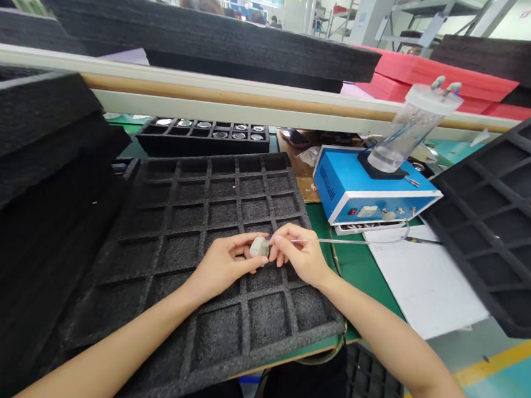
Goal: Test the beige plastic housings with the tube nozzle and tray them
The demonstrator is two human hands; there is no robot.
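Over the black foam tray (pixel 221 327), my left hand (pixel 218 261) grips a small off-white rounded part (pixel 258 247) between thumb and fingers. Its exact kind does not show. My right hand (pixel 301 254) is closed in a pinch on a thin clear tube (pixel 351 242), close against the part's right side. Fingers hide the tube's tip, so I cannot tell whether it enters the part. The tube runs right to the front of a blue instrument box (pixel 339 195). On that box stands a tilted-looking clear cylinder (pixel 402 130) with fittings on its lid.
Stacked black foam (pixel 30 205) rises on the left. Behind, a compartment tray (pixel 205 148) holds several round shiny pieces. White paper (pixel 428 285) and a pen (pixel 423 240) lie right. Another foam tray (pixel 499 205) leans at far right. A rail (pixel 254 103) crosses the back.
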